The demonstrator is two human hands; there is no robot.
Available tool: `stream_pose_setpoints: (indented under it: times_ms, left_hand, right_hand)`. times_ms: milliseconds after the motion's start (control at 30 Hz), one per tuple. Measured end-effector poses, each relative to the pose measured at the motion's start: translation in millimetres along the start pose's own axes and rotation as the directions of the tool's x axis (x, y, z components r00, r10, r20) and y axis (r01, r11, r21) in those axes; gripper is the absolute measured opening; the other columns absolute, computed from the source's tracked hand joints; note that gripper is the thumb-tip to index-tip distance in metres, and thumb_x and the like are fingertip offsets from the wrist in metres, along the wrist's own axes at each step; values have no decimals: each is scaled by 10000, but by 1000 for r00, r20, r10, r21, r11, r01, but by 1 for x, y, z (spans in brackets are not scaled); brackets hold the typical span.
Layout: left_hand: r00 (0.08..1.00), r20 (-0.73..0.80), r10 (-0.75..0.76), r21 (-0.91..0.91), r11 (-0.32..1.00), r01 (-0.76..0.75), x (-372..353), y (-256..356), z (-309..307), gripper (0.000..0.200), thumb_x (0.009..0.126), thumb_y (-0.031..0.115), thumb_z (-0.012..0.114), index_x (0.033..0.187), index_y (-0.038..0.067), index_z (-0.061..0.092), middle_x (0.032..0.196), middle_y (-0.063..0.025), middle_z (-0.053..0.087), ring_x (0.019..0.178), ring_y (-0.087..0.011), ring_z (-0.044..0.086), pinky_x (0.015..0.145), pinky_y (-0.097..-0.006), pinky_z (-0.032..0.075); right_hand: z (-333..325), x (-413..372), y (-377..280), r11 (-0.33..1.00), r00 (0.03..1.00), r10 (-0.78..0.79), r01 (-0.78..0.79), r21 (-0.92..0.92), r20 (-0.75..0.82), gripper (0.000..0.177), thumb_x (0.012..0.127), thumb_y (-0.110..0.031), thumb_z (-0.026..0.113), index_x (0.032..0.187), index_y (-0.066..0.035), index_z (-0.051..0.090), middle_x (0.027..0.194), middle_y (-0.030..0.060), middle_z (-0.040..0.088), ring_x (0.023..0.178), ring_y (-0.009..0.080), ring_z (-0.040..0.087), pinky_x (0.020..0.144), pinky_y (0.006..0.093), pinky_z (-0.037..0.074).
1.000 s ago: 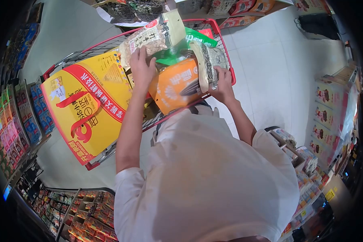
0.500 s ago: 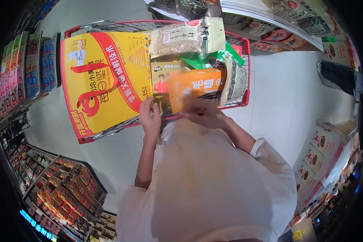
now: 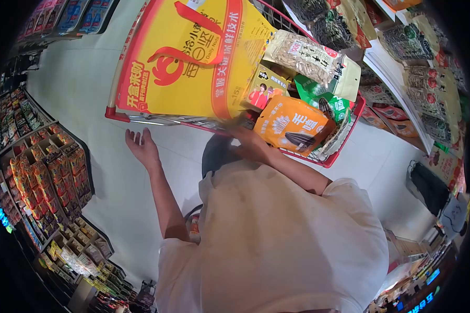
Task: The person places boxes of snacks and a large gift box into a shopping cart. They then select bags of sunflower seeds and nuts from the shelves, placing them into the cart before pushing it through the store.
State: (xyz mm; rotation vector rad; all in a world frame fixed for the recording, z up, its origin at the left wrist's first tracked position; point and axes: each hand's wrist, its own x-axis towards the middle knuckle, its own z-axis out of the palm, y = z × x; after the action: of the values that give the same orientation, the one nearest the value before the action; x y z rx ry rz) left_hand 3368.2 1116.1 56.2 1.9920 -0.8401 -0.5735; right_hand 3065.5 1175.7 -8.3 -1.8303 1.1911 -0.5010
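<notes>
Cart (image 3: 112,112) stands just ahead of both hands: the right hand (image 3: 248,140) lies at its near rim, right under the orange bag (image 3: 292,125), too blurred to tell whether it grips, while the left hand (image 3: 141,147) hangs open and empty, just short of the rim. Steering one-handed would likely swing the load, so the left hand should probably close on the rim too, well apart from the right. Beyond the hands the yellow box (image 3: 193,57) and nut bag (image 3: 303,55) lean high, which calls for a slow push.
</notes>
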Motion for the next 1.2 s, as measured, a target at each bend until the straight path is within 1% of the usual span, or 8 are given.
stream_pose_setpoints:
  times_ms: [67, 133, 233, 267, 400, 567, 767, 1200]
  left_hand:
    - [995, -67, 69, -32, 997, -71, 44, -1, -12, 680, 866, 126, 648, 1421, -18, 283, 1334, -207, 428, 1161, -262, 499, 972, -358, 437]
    - [976, -123, 181, -18, 983, -185, 94, -7, -21, 693, 860, 126, 649, 1423, -17, 272, 1304, -206, 430, 1106, -258, 542, 927, -340, 470]
    - [980, 197, -18, -230, 971, 64, 148, 4, -34, 614, 857, 102, 623, 1374, -22, 314, 1181, -202, 476, 945, -237, 605, 727, -306, 536]
    - [990, 132, 42, -216, 976, -13, 153, 3, -34, 481, 872, 74, 556, 1288, -16, 334, 1055, -185, 510, 809, -215, 615, 508, -283, 504]
    - [979, 89, 184, -568, 817, -102, 181, -32, -31, 398, 878, 51, 496, 1225, 9, 306, 994, -179, 528, 807, -219, 602, 531, -298, 497]
    - [963, 224, 153, -593, 805, 10, 188, -24, -64, 398, 855, 7, 459, 1215, 11, 287, 1066, -202, 464, 823, -225, 597, 622, -311, 518]
    - [923, 346, 169, -537, 842, 47, 230, -12, -66, 419, 823, -40, 455, 1204, 10, 288, 1057, -183, 434, 808, -243, 589, 553, -285, 510]
    - [967, 219, 134, -404, 914, -35, 194, -14, -35, 388, 870, -58, 401, 1216, 49, 264, 1131, -200, 445, 848, -253, 633, 618, -329, 574]
  right_hand:
    - [7, 8, -17, 997, 1000, -28, 27, -74, -11, 432, 814, -197, 668, 1199, -42, 549, 1146, 177, 575, 995, 354, 591, 860, 419, 481]
    - [26, 19, -30, 976, 989, 149, -149, -162, -8, 383, 832, -244, 654, 1156, -59, 565, 1121, 182, 578, 993, 353, 590, 835, 436, 481]
    - [67, 35, -39, 916, 956, 243, -281, -286, -164, 264, 849, -313, 633, 1002, -98, 625, 994, 143, 617, 906, 335, 621, 725, 446, 501]
    - [75, 39, -45, 893, 943, 272, -322, -315, -195, 246, 849, -315, 633, 977, -105, 637, 964, 129, 626, 880, 331, 628, 702, 444, 505]
    - [108, 55, -58, 810, 893, 279, -416, -413, -353, 187, 834, -304, 649, 883, -124, 662, 864, 79, 645, 792, 320, 642, 634, 432, 511]
    - [137, 64, -70, 751, 846, 268, -483, -451, -460, 140, 804, -258, 677, 895, -151, 668, 881, 72, 651, 799, 315, 641, 638, 420, 514]
    - [144, 99, -97, 706, 784, 368, -586, -398, -501, 174, 816, -271, 661, 948, -157, 669, 899, 79, 653, 838, 314, 640, 682, 436, 514]
    - [148, 76, -11, 749, 832, 197, -469, -468, -519, 176, 805, -284, 656, 849, -116, 624, 798, 78, 635, 715, 313, 640, 592, 452, 500]
